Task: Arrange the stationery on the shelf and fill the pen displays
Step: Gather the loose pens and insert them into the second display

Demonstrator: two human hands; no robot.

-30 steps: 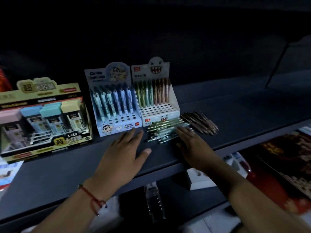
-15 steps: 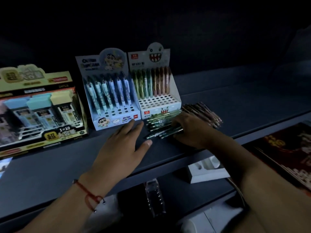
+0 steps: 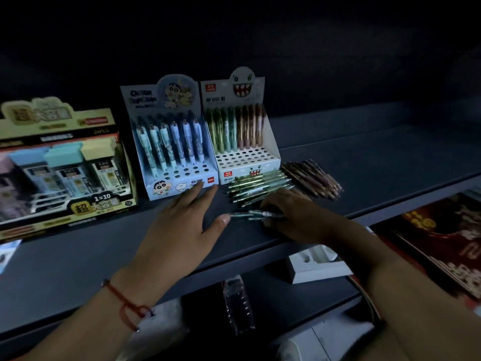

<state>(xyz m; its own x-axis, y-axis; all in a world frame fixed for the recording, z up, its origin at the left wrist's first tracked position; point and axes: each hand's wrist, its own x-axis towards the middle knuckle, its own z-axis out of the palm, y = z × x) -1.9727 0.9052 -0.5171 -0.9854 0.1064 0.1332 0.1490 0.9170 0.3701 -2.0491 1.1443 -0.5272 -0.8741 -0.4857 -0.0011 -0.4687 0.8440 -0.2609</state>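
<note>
Right hand (image 3: 289, 214) is curled down near the front edge of the dark grey shelf (image 3: 364, 162), fingers pinching a couple of clear green pens (image 3: 256, 214) pulled out of the loose pile. Left hand (image 3: 179, 230) lies flat and open on the shelf just beside it, fingers straight, tips reaching the foot of the pale blue cartoon cardboard display (image 3: 169, 142), thumb close to the pens' tips. Behind the right hand sits the heap of green pens (image 3: 257, 187), and next to that, toward the right, a heap of brown pens (image 3: 312, 178), both lying loose on the shelf. The white monster-face cardboard display (image 3: 244, 136) has only its back row standing, green on one side, brown on the other, with rows of open holes in front. The blue one carries one row of pens too, holes bare below. Over at the left end, the yellow box of pencil leads (image 3: 62, 168) looks settled. So my read: early going, both pen displays mostly unfilled, two heaps left to slot in
</note>
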